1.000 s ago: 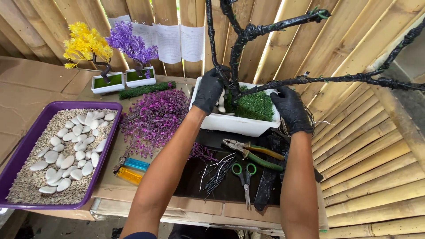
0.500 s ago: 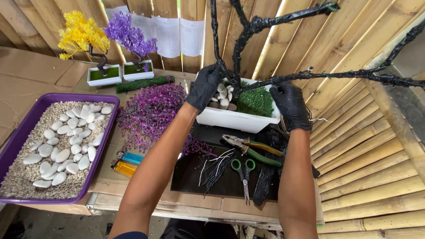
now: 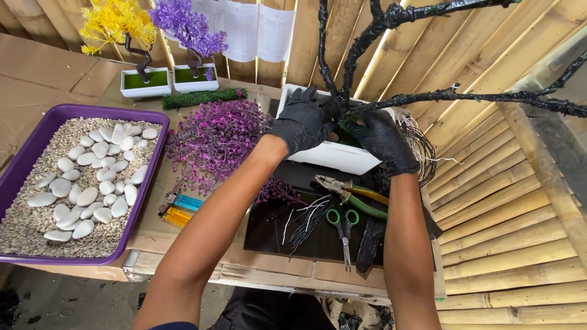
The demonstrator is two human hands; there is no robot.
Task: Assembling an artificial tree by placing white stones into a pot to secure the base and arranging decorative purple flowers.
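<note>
Both my hands wear black gloves and meet over a white rectangular planter (image 3: 333, 155). My left hand (image 3: 301, 120) covers the left part of the pot, fingers spread against the base of a black wrapped tree trunk (image 3: 342, 73). My right hand (image 3: 382, 139) presses at the trunk's base from the right, over a patch of green moss. The trunk's black branches (image 3: 477, 96) spread up and to the right. Whether either hand grips the trunk or just presses on it is hidden.
A purple tray (image 3: 18, 165) of gravel and white pebbles lies at left. Purple foliage (image 3: 214, 140), two lighters (image 3: 180, 209), pliers (image 3: 348, 190), green-handled scissors (image 3: 343, 227) and wire bits lie on the bench. Two small artificial trees (image 3: 143, 67) stand behind. Bamboo wall at right.
My view has moved closer and lower. Both hands have drawn together at the trunk's base, now covering the pebbles and most of the moss in the planter.
</note>
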